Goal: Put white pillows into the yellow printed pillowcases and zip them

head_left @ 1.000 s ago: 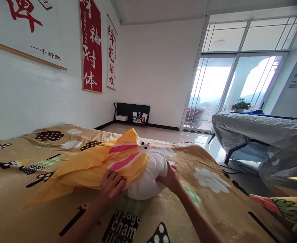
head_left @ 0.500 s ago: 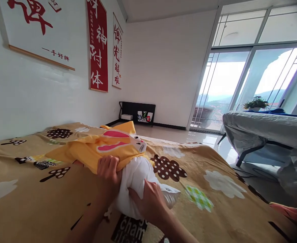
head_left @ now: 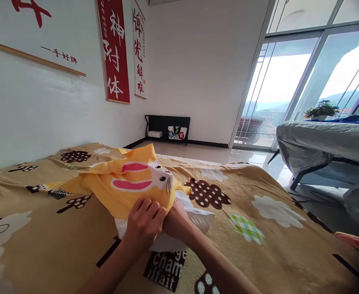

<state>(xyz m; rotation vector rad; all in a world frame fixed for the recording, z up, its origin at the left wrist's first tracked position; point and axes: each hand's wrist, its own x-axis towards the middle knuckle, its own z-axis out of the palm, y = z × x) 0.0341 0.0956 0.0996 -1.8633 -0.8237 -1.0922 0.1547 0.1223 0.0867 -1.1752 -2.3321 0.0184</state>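
Note:
A yellow pillowcase (head_left: 127,179) with a pink-eared rabbit print lies on the patterned blanket (head_left: 259,228), partly pulled over a white pillow (head_left: 194,222). My left hand (head_left: 144,222) grips the open edge of the pillowcase with curled fingers. Right beside it, my right hand (head_left: 178,224) presses into the white pillow at the opening, its fingers hidden under the fabric. Most of the pillow is covered; only its near end shows.
The blanket covers a bed along the left wall, which bears red and white banners (head_left: 115,53). A covered table (head_left: 323,143) with a potted plant (head_left: 320,111) stands at the right by glass doors. A low black shelf (head_left: 167,130) sits at the far wall.
The pillowcase has been drawn further over the pillow, so less white shows. My right hand moved from the pillow's side to the opening, next to my left hand.

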